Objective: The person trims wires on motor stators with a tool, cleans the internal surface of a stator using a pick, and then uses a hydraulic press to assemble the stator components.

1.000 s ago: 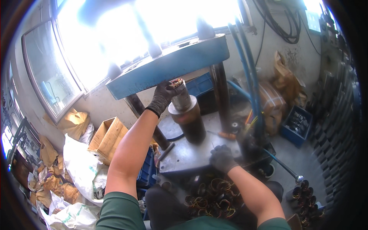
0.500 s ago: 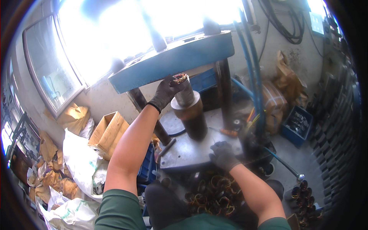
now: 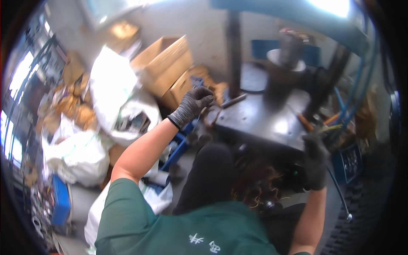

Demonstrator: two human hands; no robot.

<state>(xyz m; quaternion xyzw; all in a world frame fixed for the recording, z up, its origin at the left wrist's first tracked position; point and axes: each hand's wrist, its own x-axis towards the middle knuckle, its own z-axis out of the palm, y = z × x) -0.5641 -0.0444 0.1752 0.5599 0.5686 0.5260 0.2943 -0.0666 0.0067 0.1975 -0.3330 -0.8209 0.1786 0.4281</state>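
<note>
My left hand [image 3: 194, 105], in a grey knitted glove, hangs in the air left of the press table [image 3: 259, 117]. Its fingers are loosely bent, with a gap at the thumb and nothing visible between them. A short dark rod [image 3: 233, 101] lies on the table's left edge, just beyond the fingertips. My right hand [image 3: 315, 159], gloved too, is smeared by motion at the table's right corner, beside the upper end of a ball-ended lever [image 3: 338, 191]. Its fingers cannot be made out. On the press's upright post [image 3: 291, 50] sits a blurred part with a reddish top [image 3: 290, 32].
Blue press beam [image 3: 297, 15] overhead, dark columns [image 3: 233, 51] below it. Wire-wound parts [image 3: 259, 180] lie between my knees. Cardboard boxes [image 3: 163, 63], white sacks [image 3: 112, 85] and a blue crate [image 3: 176, 151] stand left. An orange-handled tool [image 3: 305, 122] lies on the table's right.
The view has swung left and down. My left hand has let go of the wire-wound part on the post and moved left. My right hand has moved from the table's front to its right corner.
</note>
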